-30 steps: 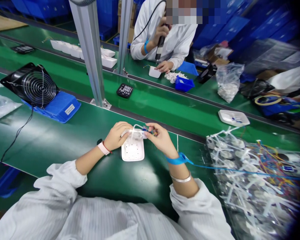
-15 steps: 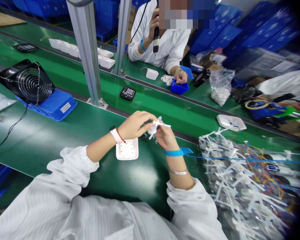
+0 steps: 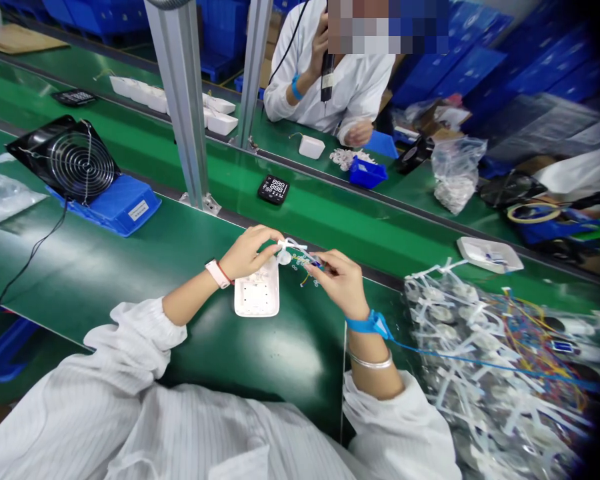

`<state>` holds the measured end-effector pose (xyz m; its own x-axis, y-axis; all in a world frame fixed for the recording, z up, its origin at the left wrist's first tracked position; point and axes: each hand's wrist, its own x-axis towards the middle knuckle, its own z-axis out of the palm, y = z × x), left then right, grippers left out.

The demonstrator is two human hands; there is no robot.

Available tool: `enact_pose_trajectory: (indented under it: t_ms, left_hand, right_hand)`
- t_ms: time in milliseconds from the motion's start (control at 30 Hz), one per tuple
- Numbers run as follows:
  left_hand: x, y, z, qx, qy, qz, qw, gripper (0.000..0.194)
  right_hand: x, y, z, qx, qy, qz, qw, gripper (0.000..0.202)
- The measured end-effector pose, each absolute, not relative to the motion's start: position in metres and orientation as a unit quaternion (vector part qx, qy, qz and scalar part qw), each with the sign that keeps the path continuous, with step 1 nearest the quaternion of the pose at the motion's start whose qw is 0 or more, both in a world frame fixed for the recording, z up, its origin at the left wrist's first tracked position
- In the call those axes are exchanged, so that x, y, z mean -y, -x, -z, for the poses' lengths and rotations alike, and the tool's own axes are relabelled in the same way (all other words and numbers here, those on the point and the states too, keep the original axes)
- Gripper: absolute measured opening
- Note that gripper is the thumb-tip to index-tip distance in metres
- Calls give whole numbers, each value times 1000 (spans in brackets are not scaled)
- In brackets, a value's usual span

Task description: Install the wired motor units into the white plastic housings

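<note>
My left hand (image 3: 249,255) is closed, with thumb and index fingertips pinching a white plastic fitting (image 3: 284,248) that has thin translucent tubes and a round part. My right hand (image 3: 341,279) pinches the far end of one translucent tube (image 3: 300,248), so it spans the gap between both hands. Beneath my left hand, a white plastic housing (image 3: 257,298) lies with its hollow side up on the green table. Between the hands, small clear rings (image 3: 295,267) and a short yellow wire (image 3: 305,279) lie on the table. A small blue spot near my right fingertips is too small to identify.
At right, a pile of tubed fittings (image 3: 447,320) lies beside coloured wires (image 3: 535,333). A white tray (image 3: 490,255) and a black display panel (image 3: 273,189) sit on the green belt. A black fan (image 3: 83,163) stands left. Opposite, a co-worker (image 3: 330,87) holds a power screwdriver (image 3: 327,77).
My hands have moved apart: the left went left with the fitting, the right went right and now draws out a tube. The co-worker's lower hand has left the blue bin.
</note>
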<state>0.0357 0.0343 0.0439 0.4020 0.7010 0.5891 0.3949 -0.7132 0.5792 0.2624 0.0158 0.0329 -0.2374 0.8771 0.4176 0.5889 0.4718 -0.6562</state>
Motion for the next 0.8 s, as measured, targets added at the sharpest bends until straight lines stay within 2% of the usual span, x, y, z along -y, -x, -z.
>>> enact_pose_trajectory:
  t_ms: [200, 300, 533, 633, 800]
  left_hand:
    - [-27, -34, -45, -340, -816, -428, 188, 18]
    - [-21, -36, -47, -345, -820, -424, 171, 16]
    - [-22, -13, -11, -373, -825, -412, 104, 18]
    - [-21, -4, 4, -409, -810, -415, 68, 19]
    - [-16, 5, 19, -417, -801, -430, 23, 17]
  right_hand:
    - [-8, -257, -31, 766, 499, -152, 377, 35]
    - [-5, -258, -31, 761, 519, -118, 370, 25]
    - [-11, -253, -24, 803, 502, -99, 305, 24]
    - [-8, -240, -22, 814, 474, -143, 303, 22]
    - [-1, -224, -19, 789, 441, -310, 295, 22]
